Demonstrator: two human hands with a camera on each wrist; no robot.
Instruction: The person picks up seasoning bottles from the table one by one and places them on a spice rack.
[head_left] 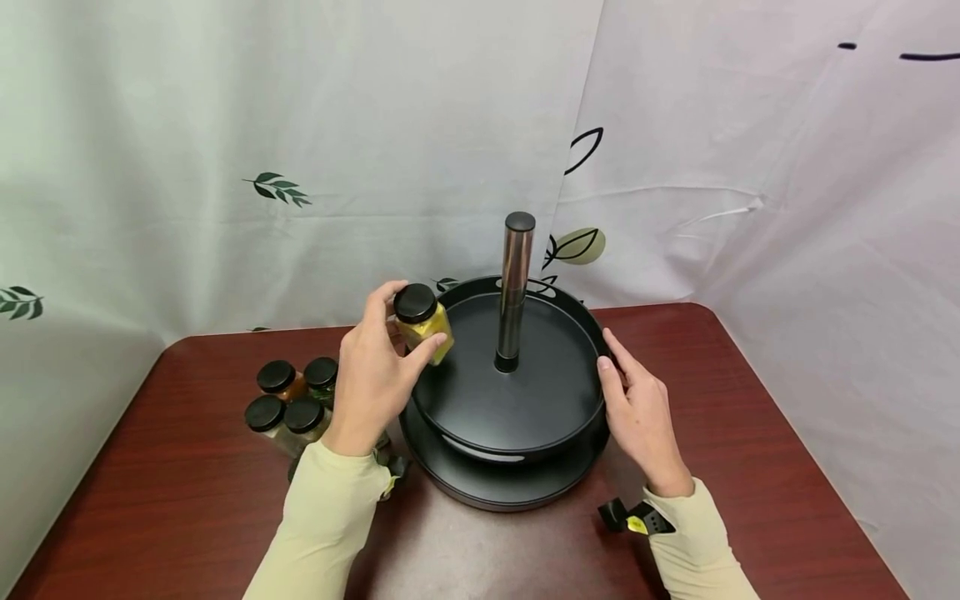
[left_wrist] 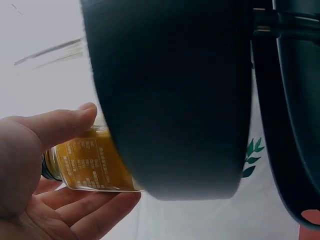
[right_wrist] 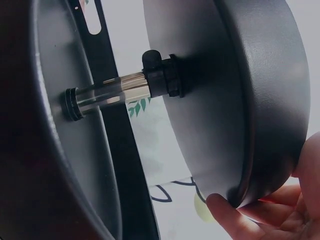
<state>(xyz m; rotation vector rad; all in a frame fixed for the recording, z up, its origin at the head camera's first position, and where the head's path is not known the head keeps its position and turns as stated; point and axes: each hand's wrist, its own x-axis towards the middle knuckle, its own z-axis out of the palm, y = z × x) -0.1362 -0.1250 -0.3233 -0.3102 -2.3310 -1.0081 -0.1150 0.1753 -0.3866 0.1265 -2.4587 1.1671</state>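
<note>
Here you are, your left hand [head_left: 372, 371] pinching a small, clear, straight-sided jar with a black lid and yellow contents [head_left: 429, 329] between thumb and fingers. It sits just left of centre in the frame, held tilted, beside and partly in front of the left edge of the black round upper tray [head_left: 480, 404]; whether the two touch, you can't tell. Over at right of centre, your right hand [head_left: 637, 408] grips that tray's rim, fingers wrapping the outer wall in the right wrist view.

Look at that jar: probably glass, so rigid, light enough for one hand, slick on the flat sides and breakable if knocked. Best hold is low around the body, as you have it (pale lettering shows there, by the way), rather than by the lid alone. The tray looks stiff and smooth; hold its rim, since it's carried on a shiny metal post [head_left: 515, 292] above the black round lower tray [head_left: 510, 493]. Left of centre, a cluster of black-lidded jars [head_left: 304, 415] stands close together on the reddish-brown wooden table [head_left: 172, 492].
</note>
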